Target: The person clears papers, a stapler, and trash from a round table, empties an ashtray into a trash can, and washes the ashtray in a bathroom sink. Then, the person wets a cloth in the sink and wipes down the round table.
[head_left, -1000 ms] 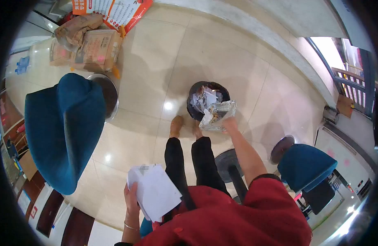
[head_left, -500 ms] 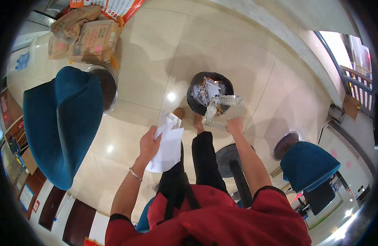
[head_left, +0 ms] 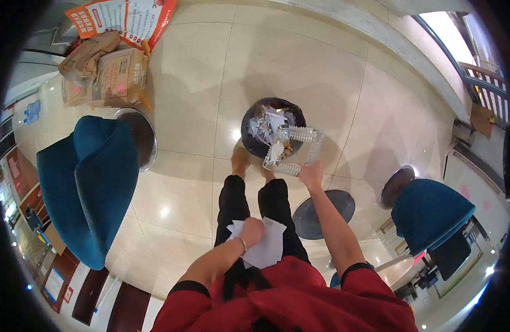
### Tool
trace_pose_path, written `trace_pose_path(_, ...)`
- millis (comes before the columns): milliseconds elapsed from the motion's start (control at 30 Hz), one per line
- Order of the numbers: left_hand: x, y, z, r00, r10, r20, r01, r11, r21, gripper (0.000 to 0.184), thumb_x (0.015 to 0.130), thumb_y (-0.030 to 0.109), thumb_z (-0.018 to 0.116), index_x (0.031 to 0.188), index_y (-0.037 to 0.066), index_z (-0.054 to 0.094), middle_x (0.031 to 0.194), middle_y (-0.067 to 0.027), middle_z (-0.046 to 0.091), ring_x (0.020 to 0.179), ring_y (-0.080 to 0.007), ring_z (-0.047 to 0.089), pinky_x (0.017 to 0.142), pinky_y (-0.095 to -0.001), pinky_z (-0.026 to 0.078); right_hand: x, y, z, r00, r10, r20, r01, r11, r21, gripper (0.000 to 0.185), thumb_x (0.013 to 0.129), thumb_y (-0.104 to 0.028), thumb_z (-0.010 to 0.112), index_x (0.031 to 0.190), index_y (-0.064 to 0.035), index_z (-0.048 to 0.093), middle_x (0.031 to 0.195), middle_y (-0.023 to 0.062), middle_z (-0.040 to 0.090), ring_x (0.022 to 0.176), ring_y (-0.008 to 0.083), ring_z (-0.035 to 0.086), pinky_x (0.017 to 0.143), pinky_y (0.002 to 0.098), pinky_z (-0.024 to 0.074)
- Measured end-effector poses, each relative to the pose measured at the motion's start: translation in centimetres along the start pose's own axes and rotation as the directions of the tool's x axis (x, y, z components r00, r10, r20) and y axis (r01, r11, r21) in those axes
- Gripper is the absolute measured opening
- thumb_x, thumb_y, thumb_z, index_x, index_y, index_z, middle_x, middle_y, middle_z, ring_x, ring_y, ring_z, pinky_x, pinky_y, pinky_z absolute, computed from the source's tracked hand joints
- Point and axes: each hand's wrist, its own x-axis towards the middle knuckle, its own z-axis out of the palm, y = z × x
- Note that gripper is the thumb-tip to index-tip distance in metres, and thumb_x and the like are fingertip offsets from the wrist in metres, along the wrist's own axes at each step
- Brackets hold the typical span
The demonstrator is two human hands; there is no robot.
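In the head view my right hand (head_left: 311,174) is closed on the near right corner of a square clear glass ashtray (head_left: 298,134) with ribbed sides. The ashtray is tilted over the near right part of a round black waste bin (head_left: 249,145). White crumpled tissue (head_left: 277,150) and brownish bits show within its outline; I cannot tell whether they lie in the ashtray or the bin. Close to my body, over my thighs, my left hand (head_left: 253,231) is closed on several loose sheets of white paper (head_left: 268,249). Its fingertips are partly hidden.
Torn paper and scraps (head_left: 268,119) fill the bin, which stands just beyond my feet. A teal chair (head_left: 89,188) is at the left, another teal chair (head_left: 429,213) at the right. Cardboard boxes (head_left: 119,77) sit back left. A dark round base (head_left: 324,214) lies beside my right leg.
My left hand has brought the papers from the left side in towards my lap. The ashtray stays over the bin in my right hand. The whole view has shifted slightly.
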Motion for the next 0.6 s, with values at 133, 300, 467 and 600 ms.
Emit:
trace_pose_path(133, 0.7, 2.4, 3.8, 0.988, 0.138, -0.066, -0.119, 0.965, 0.233, 0.022, 0.071, 0.015, 0.049, 0.083, 0.0, 0.061, 0.093, -0.018, 0.056, 0.089, -0.0286, 0.051, 0.076, -0.0356, 0.038, -0.4, -3.5, -1.6, 0.957, 0.285, 0.058, -0.284, 0.872, 0.398, 0.021, 0.069, -0.01, 0.054, 0.076, 0.0035, 0.039, 0.057, 0.0149, 0.053, 0.043, 0.0216, 0.055, 0.04, 0.0331, 0.0423)
trace_pose_path(300, -0.6, 2.7, -0.4, 0.992, 0.121, 0.046, -0.13, 0.934, 0.332, 0.036, 0.068, 0.022, 0.052, 0.095, 0.0, 0.061, 0.107, -0.0173, 0.046, 0.107, -0.0288, 0.035, 0.088, -0.0375, 0.03, -1.1, -6.1, -4.2, 0.956, 0.286, 0.071, -0.29, 0.87, 0.399, 0.021, 0.069, -0.011, 0.053, 0.078, 0.0032, 0.04, 0.063, 0.0192, 0.055, 0.046, 0.0242, 0.056, 0.042, 0.0347, 0.0429)
trace_pose_path(467, -2.2, 2.1, -4.6, 0.903, 0.185, -0.388, -0.288, 0.93, -0.226, 0.023, 0.065, 0.018, 0.053, 0.079, 0.0, 0.057, 0.097, -0.0178, 0.05, 0.093, -0.032, 0.046, 0.077, -0.0402, 0.04, -1.8, -7.0, -5.7, 0.904, 0.364, 0.222, -0.424, 0.827, 0.369, 0.035, 0.067, -0.017, 0.053, 0.091, 0.0055, 0.04, 0.081, 0.0295, 0.055, 0.081, 0.0445, 0.052, 0.073, 0.0459, 0.0403)
trace_pose_path(600, 3.9, -3.6, -9.3, 0.726, 0.05, -0.686, -0.302, 0.92, -0.252, 0.013, 0.075, 0.014, 0.046, 0.078, 0.003, 0.052, 0.077, -0.0165, 0.05, 0.073, -0.0341, 0.048, 0.063, -0.044, 0.038, -1.6, -5.6, -4.2, 0.892, 0.389, 0.228, -0.451, 0.796, 0.404, 0.036, 0.067, -0.017, 0.054, 0.09, 0.0055, 0.039, 0.079, 0.0287, 0.055, 0.079, 0.0443, 0.053, 0.071, 0.0455, 0.0411)
